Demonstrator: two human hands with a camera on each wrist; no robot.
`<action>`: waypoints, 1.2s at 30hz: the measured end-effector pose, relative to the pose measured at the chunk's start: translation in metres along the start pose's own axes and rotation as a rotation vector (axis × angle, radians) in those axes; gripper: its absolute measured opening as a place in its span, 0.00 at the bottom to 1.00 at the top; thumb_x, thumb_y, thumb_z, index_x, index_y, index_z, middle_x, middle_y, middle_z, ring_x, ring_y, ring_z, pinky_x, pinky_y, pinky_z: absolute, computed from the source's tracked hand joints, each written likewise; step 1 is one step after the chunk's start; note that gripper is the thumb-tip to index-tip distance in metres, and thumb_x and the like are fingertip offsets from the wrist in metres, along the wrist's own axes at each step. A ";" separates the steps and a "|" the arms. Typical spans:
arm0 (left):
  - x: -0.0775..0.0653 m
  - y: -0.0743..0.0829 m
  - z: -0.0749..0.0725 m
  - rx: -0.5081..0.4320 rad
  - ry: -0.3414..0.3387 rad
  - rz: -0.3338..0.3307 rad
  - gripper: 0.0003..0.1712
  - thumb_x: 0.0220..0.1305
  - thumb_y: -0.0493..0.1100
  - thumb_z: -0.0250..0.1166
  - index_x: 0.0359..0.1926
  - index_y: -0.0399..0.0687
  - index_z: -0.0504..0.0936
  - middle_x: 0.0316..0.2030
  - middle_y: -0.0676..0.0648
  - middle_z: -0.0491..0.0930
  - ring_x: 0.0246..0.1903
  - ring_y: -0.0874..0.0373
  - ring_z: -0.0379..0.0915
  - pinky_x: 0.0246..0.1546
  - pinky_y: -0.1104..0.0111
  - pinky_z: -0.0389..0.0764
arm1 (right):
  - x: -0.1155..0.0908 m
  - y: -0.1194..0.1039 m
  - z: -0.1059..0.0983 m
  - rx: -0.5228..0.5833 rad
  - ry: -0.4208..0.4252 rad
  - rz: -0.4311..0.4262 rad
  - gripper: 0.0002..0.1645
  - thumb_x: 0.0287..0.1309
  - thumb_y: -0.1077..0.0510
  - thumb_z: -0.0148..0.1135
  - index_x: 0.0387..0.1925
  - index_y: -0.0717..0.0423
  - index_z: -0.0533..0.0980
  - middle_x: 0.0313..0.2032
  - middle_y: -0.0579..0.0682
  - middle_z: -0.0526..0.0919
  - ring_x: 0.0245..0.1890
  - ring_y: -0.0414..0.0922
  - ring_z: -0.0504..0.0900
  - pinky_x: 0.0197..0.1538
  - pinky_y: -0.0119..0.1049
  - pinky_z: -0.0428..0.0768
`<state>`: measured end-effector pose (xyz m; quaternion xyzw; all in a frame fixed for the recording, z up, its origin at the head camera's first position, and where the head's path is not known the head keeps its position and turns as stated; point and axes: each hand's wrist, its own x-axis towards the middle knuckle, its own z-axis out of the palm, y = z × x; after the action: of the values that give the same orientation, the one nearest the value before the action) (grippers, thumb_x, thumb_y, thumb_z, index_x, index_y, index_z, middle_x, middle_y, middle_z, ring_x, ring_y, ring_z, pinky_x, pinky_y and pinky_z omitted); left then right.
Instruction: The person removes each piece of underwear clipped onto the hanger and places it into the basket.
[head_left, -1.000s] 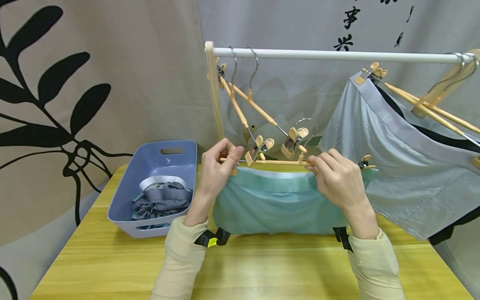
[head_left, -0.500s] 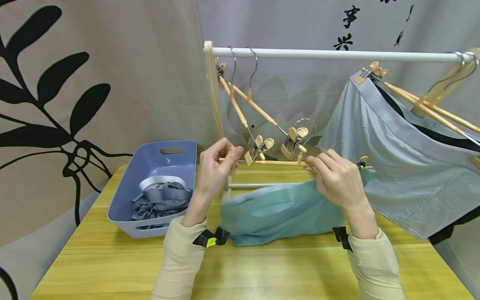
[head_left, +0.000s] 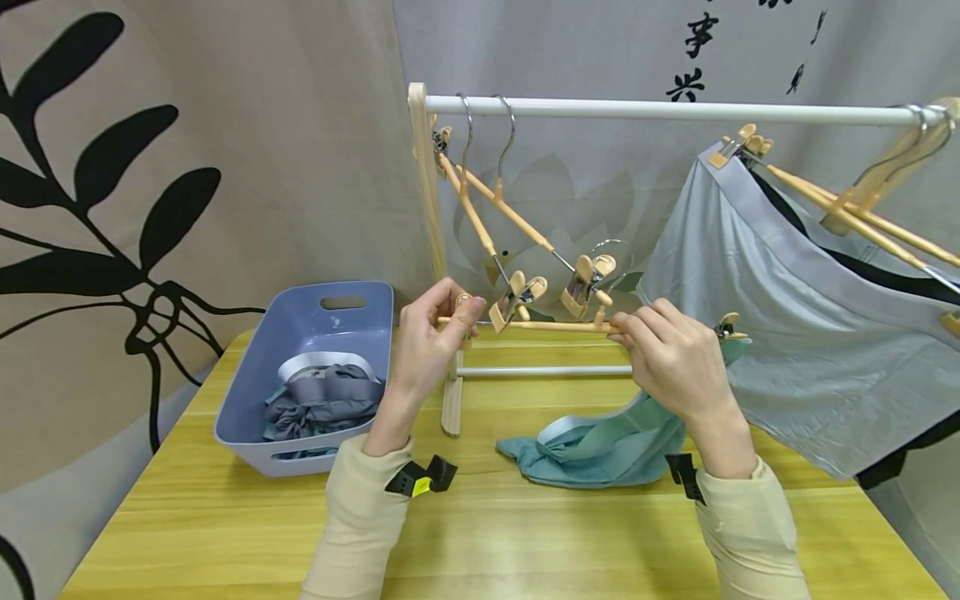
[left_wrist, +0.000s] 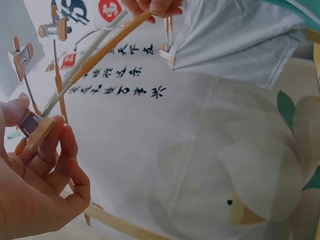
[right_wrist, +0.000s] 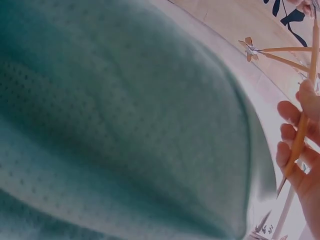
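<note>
My left hand pinches the clip at the left end of a wooden clip hanger; no cloth shows in that clip in the left wrist view. My right hand grips the hanger bar right of its hook. A green pair of underpants hangs from the hanger's right clip, its loose side slumped on the table below. In the right wrist view the dotted green cloth fills most of the picture, with my right-hand fingers curled round the bar.
Two bare clip hangers hang from the white rail in front of my hands. Grey underpants hang at the right. A blue basket with crumpled garments stands left on the wooden table.
The left side of the green underpants has come away from the left clip and dropped down and rightward onto the table. Both hands have stayed nearly in place.
</note>
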<state>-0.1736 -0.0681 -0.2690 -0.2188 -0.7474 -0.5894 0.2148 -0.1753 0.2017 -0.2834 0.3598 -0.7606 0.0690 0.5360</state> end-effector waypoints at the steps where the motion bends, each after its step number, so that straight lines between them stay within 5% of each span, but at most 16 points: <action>1: 0.000 0.000 0.000 0.011 -0.004 -0.004 0.13 0.62 0.43 0.58 0.23 0.42 0.71 0.17 0.44 0.75 0.18 0.58 0.72 0.16 0.71 0.70 | 0.000 0.000 0.000 0.000 -0.001 0.000 0.16 0.61 0.60 0.49 0.23 0.63 0.77 0.19 0.52 0.77 0.18 0.46 0.68 0.17 0.36 0.67; 6: -0.002 0.002 0.001 0.148 0.014 0.027 0.13 0.64 0.48 0.57 0.28 0.43 0.75 0.21 0.45 0.78 0.22 0.54 0.73 0.22 0.69 0.72 | -0.001 -0.001 0.000 -0.001 -0.008 -0.001 0.15 0.61 0.60 0.49 0.23 0.62 0.77 0.19 0.51 0.77 0.18 0.46 0.68 0.17 0.36 0.67; 13: -0.004 0.004 0.009 0.542 0.217 0.356 0.21 0.63 0.45 0.57 0.53 0.36 0.73 0.41 0.41 0.78 0.44 0.49 0.71 0.47 0.62 0.73 | -0.002 -0.002 0.002 0.012 -0.040 -0.025 0.14 0.63 0.59 0.49 0.28 0.61 0.79 0.20 0.50 0.78 0.20 0.47 0.70 0.19 0.37 0.70; 17: -0.005 0.005 0.014 0.773 0.265 0.544 0.14 0.61 0.40 0.59 0.46 0.38 0.78 0.41 0.40 0.78 0.46 0.46 0.71 0.49 0.60 0.73 | -0.002 -0.005 0.004 0.029 -0.054 -0.041 0.16 0.65 0.57 0.48 0.30 0.59 0.79 0.20 0.50 0.77 0.19 0.47 0.68 0.19 0.36 0.69; 21: -0.005 0.001 0.022 0.957 0.243 0.705 0.07 0.56 0.32 0.57 0.33 0.38 0.82 0.38 0.41 0.79 0.43 0.47 0.74 0.47 0.61 0.75 | -0.001 -0.008 0.007 0.031 -0.076 -0.054 0.16 0.66 0.57 0.46 0.30 0.58 0.79 0.20 0.50 0.77 0.19 0.47 0.67 0.18 0.36 0.68; 26: -0.007 -0.004 0.029 1.004 0.141 0.792 0.05 0.57 0.35 0.60 0.28 0.40 0.82 0.35 0.41 0.81 0.40 0.48 0.77 0.46 0.61 0.77 | -0.001 -0.011 0.008 0.023 -0.109 -0.067 0.18 0.66 0.59 0.43 0.30 0.58 0.79 0.20 0.50 0.76 0.20 0.47 0.67 0.19 0.36 0.68; 30: -0.010 -0.006 0.034 0.993 0.052 0.814 0.06 0.64 0.43 0.55 0.39 0.47 0.76 0.21 0.47 0.77 0.33 0.49 0.77 0.42 0.62 0.77 | -0.001 -0.012 0.008 0.020 -0.130 -0.066 0.20 0.67 0.58 0.41 0.31 0.57 0.80 0.21 0.50 0.76 0.21 0.47 0.69 0.20 0.36 0.69; 36: -0.016 -0.004 0.042 0.935 -0.074 0.733 0.08 0.63 0.44 0.57 0.43 0.51 0.71 0.30 0.53 0.76 0.20 0.57 0.66 0.27 0.70 0.69 | -0.002 -0.014 0.008 0.012 -0.184 -0.055 0.22 0.68 0.57 0.38 0.31 0.56 0.79 0.22 0.50 0.77 0.22 0.47 0.69 0.21 0.36 0.70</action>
<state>-0.1655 -0.0294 -0.2899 -0.3654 -0.8103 -0.0773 0.4517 -0.1725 0.1882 -0.2929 0.3886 -0.7960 0.0256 0.4634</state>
